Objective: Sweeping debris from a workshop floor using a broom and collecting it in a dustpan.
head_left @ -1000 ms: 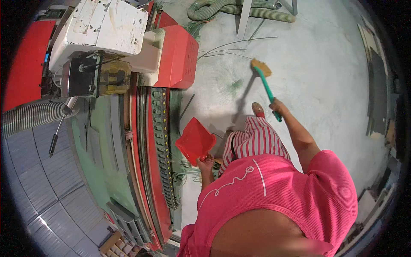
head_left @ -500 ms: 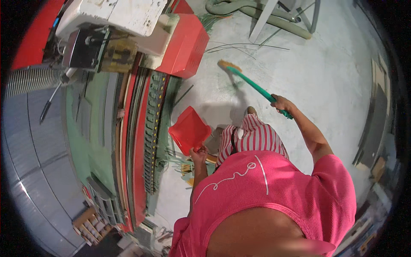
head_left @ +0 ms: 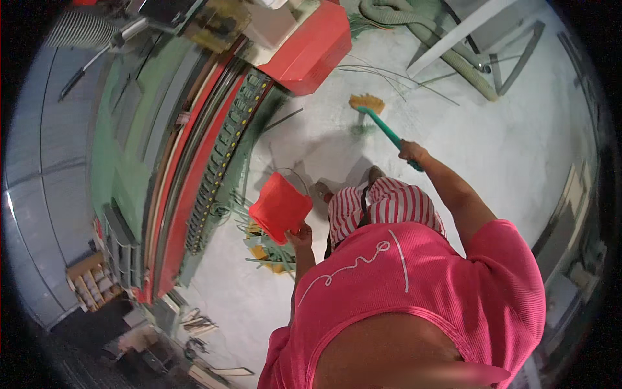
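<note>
My right hand [head_left: 413, 153] is closed round the green handle of a brush [head_left: 392, 133], held out in front of me. The brush's tan bristles fan out at its far end, over a patch of green dust [head_left: 360, 129] on the pale floor. On the left, my left hand [head_left: 299, 236] grips the near edge of a red dustpan [head_left: 278, 202], which hangs tilted above the floor. Whether the bristles touch the floor I cannot tell. My feet stand between the dustpan and the brush.
Along the left runs a long machine with a green bed [head_left: 139, 123] and a red end housing [head_left: 311, 52]. Green and yellow offcuts [head_left: 267, 254] lie below the dustpan. Thin strips, a thick hose [head_left: 447, 55] and a white frame leg [head_left: 457, 39] lie ahead. Boards [head_left: 567, 194] stand at the right.
The view has turned, and the machine now slants across the left. The brush's bristles have swung round and spread wider. The dustpan has tipped, still in my left hand.
</note>
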The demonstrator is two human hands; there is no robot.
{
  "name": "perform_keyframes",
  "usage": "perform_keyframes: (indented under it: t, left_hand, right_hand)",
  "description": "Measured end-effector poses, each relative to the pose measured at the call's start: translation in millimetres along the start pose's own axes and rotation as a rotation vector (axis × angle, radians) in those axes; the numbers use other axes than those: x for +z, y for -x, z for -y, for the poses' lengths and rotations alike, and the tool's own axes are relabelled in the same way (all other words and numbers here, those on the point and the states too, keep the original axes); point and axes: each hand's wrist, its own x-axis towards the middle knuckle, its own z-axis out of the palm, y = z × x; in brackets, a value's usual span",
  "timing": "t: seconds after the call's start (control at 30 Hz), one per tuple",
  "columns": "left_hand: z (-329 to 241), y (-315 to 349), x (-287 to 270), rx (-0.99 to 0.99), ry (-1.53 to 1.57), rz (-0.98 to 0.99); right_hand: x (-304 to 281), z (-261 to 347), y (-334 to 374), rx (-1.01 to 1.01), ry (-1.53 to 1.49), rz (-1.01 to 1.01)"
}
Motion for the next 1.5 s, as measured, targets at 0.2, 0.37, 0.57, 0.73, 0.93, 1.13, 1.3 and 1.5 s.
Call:
perform_keyframes:
  t: [0.2, 0.37, 0.57, 0.73, 0.93, 1.13, 1.3, 1.5]
  left_hand:
    - [22.4, -3.3, -74.7, 0.002, 0.343, -0.265]
    - [40.1, 18.3, -67.3, 0.014, 0.325, -0.289]
    - [39.6, 34.2, -37.3, 0.114, 0.310, -0.118]
    - [42.0, 53.3, -24.2, 0.065, 0.411, -0.238]
    - [60.2, 66.5, -23.5, 0.044, 0.479, -0.277]
    - [78.5, 81.4, -65.4, 0.065, 0.476, -0.361]
    - [96.3, 107.2, -94.3, 0.137, 0.551, -0.381]
    - [125.9, 161.6, -122.1, 0.330, 0.262, -0.251]
  right_hand:
    - [-37.2, -7.8, 44.8, -0.282, 0.043, 0.206]
    - [-87.0, 17.5, 68.3, -0.028, 0.041, 0.246]
    - [-61.7, 43.0, -28.5, -0.147, 0.139, 0.056]
    - [-25.1, 91.7, -39.3, -0.048, 0.238, 0.040]
    - [3.2, 32.3, -15.7, -0.239, 0.414, 0.070]
    - [-38.7, 23.3, 61.2, -0.143, 0.332, 0.312]
    - [-23.0, 13.9, 102.0, -0.105, -0.150, 0.470]
    - [66.0, 70.0, 78.2, 0.010, -0.761, 0.760]
